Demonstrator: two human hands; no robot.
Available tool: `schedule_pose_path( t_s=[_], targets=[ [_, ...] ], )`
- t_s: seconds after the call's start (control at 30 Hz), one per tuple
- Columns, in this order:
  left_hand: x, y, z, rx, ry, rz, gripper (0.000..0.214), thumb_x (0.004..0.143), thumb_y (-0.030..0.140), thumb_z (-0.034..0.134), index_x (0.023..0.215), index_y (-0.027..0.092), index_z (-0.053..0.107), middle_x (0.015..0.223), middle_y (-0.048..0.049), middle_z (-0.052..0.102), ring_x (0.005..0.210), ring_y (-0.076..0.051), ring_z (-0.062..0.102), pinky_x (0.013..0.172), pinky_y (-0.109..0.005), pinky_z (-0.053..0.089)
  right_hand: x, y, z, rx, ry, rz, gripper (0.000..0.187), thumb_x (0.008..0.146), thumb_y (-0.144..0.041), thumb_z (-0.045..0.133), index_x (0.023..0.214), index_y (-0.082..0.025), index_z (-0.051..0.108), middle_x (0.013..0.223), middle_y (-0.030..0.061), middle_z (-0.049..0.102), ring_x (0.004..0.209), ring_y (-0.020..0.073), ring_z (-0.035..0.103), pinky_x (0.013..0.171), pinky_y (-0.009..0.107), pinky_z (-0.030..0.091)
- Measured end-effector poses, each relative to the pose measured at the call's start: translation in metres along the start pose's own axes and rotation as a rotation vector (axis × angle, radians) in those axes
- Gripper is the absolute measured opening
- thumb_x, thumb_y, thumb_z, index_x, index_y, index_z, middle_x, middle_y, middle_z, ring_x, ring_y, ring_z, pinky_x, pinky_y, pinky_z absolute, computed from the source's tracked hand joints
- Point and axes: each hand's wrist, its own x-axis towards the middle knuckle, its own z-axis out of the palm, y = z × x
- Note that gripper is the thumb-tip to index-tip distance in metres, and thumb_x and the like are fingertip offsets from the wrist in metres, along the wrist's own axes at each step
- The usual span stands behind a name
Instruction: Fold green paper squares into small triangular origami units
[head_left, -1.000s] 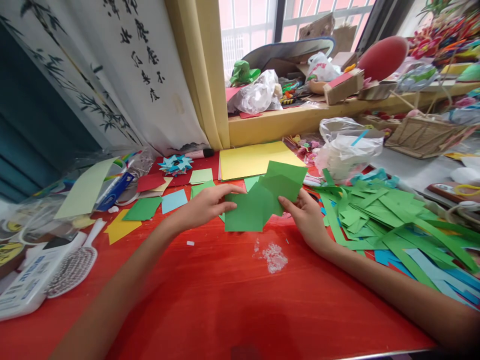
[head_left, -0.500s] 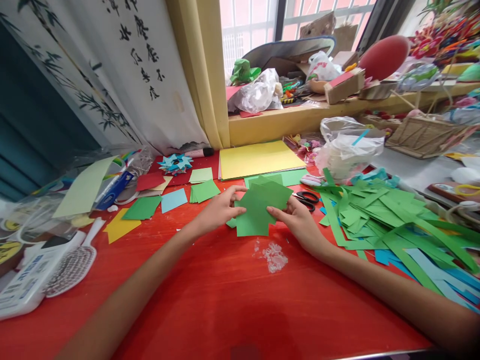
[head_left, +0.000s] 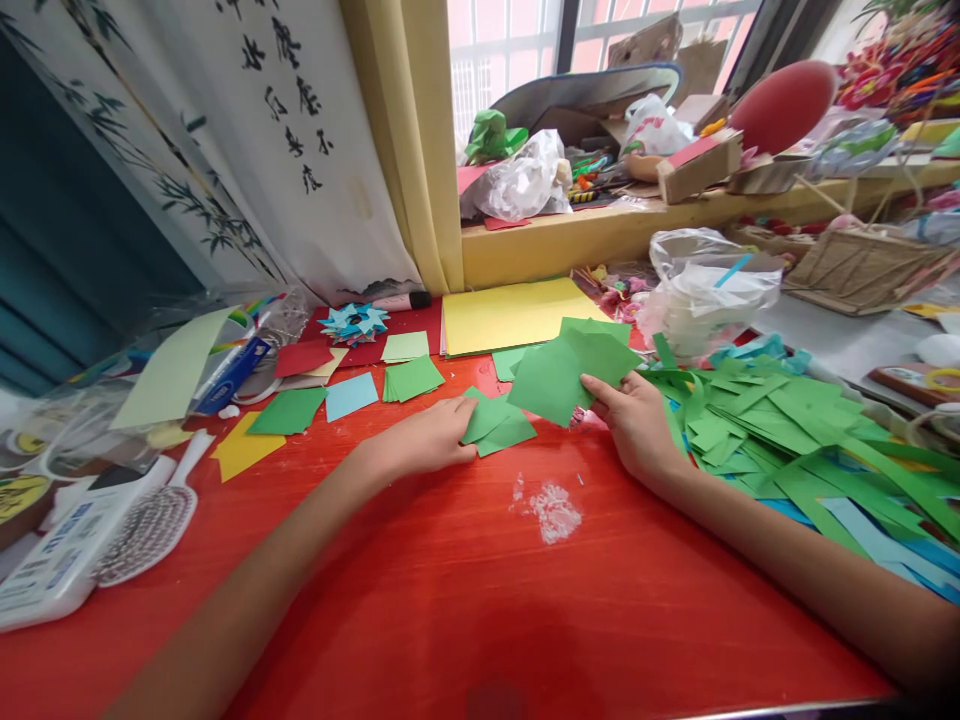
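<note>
My right hand [head_left: 637, 420] pinches a fanned bunch of green paper squares [head_left: 551, 385] and holds it above the table, thumb on top. Lower and to the left, my left hand [head_left: 424, 438] is closed at the left edge of a few more green paper squares [head_left: 504, 432], which lie low over the red table. Its fingertips are partly hidden by the paper. White crumbly residue [head_left: 556, 513] lies on the table in front of the hands.
Red table [head_left: 420, 610]. On the right lies a heap of green paper strips [head_left: 780, 420]. Yellow sheets [head_left: 517, 315] are at the back. To the left are a light-blue square [head_left: 352, 397], a green stack [head_left: 413, 380], a folded-paper ring [head_left: 354, 323] and a white hairbrush [head_left: 150, 530].
The green squares, earlier held between both hands, are now parted. My right hand has carried its bunch up and right; my left hand has lowered slightly to the other squares. The view has shifted a little.
</note>
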Motion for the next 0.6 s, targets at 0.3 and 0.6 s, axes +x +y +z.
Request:
schedule_pose_path(
  t_s=[0.3, 0.6],
  targets=[
    [-0.004, -0.002, -0.022, 0.210, 0.206, -0.123, 0.025, 0.085, 0.013, 0.032, 0.090, 0.016, 0.056, 0.088, -0.0087, 0.063, 0.079, -0.022, 0.058, 0.062, -0.030, 0.039, -0.009, -0.010, 0.007, 0.085, -0.043, 0.073, 0.022, 0.072, -0.034, 0.067, 0.088, -0.021, 0.059, 0.084, 0.0027, 0.064, 0.071, 0.0200, 0.061, 0.062, 0.033, 0.053],
    [-0.001, 0.018, -0.029, -0.300, 0.472, 0.022, 0.010, 0.084, 0.023, 0.047, 0.085, 0.018, 0.055, 0.112, -0.0048, 0.054, 0.080, -0.013, 0.055, 0.068, -0.025, 0.044, -0.021, -0.020, 0.017, 0.136, -0.102, 0.105, 0.022, 0.074, -0.032, 0.066, 0.090, -0.019, 0.059, 0.084, 0.0040, 0.065, 0.073, 0.0195, 0.062, 0.065, 0.034, 0.053]
  ],
)
